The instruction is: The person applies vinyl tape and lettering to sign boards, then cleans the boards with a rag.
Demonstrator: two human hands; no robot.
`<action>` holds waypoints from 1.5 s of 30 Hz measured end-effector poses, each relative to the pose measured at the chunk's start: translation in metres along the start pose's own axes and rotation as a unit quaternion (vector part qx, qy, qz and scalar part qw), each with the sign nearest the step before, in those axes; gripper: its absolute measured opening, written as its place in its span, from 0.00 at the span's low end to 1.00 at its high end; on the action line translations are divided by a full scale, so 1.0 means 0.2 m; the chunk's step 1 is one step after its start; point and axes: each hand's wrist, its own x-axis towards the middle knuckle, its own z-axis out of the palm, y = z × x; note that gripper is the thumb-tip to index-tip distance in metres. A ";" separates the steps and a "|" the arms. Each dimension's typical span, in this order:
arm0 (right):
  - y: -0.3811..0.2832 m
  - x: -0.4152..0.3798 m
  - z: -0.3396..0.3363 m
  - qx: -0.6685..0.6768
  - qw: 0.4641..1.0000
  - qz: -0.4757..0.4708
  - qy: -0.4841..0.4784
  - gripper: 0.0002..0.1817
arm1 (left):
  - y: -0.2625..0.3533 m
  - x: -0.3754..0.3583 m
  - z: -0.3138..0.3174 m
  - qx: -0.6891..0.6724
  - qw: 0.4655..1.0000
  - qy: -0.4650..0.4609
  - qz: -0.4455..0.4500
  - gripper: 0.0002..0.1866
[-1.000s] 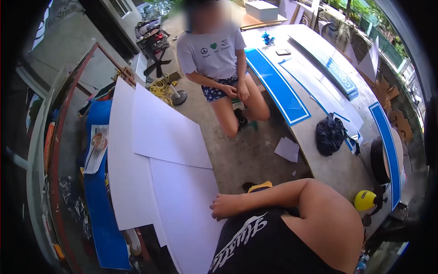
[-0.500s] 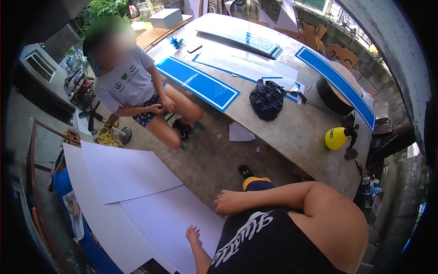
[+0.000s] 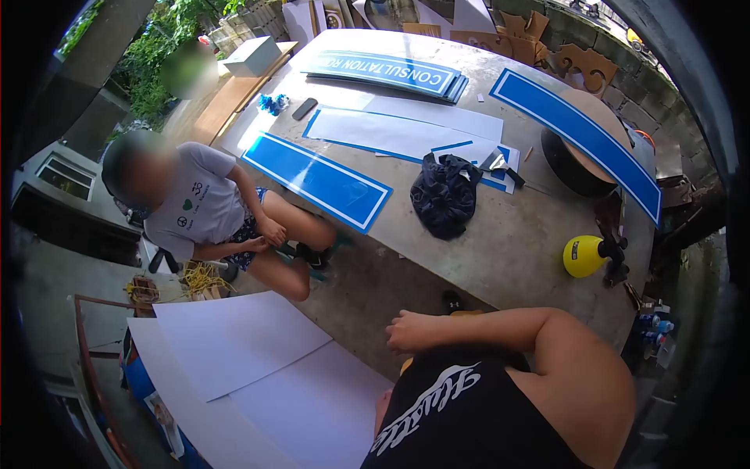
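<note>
My right hand [image 3: 408, 332] is held across in front of my body, its fingers loosely curled in. Nothing shows in it. My left hand [image 3: 382, 408] is mostly hidden beside my black shirt [image 3: 469, 414], and its fingers cannot be made out. To the left of my hands are large white sheets [image 3: 312, 406], overlapping one another. Beyond my right arm stands the table [image 3: 500, 258]. On it lie a dark cloth bag [image 3: 445, 195], a yellow spray bottle [image 3: 583, 256] and a blue sign panel with a white border [image 3: 316, 181].
A stack of blue signs [image 3: 383, 74], white-backed strips [image 3: 406, 129] and a phone [image 3: 305, 109] lie farther back on the table. A long blue panel [image 3: 578, 141] rests over a round object at right. Another person [image 3: 207, 195] sits at the table's left side.
My view has shifted, and the table and seated person appear in different places. My left hand, spread over the white sheets before, is now mostly hidden beside my body.
</note>
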 end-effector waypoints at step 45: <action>-0.03 0.47 -0.16 0.092 0.914 0.360 0.160 0.16 | 0.62 1.62 -1.12 -0.087 0.977 -0.166 -0.103 0.18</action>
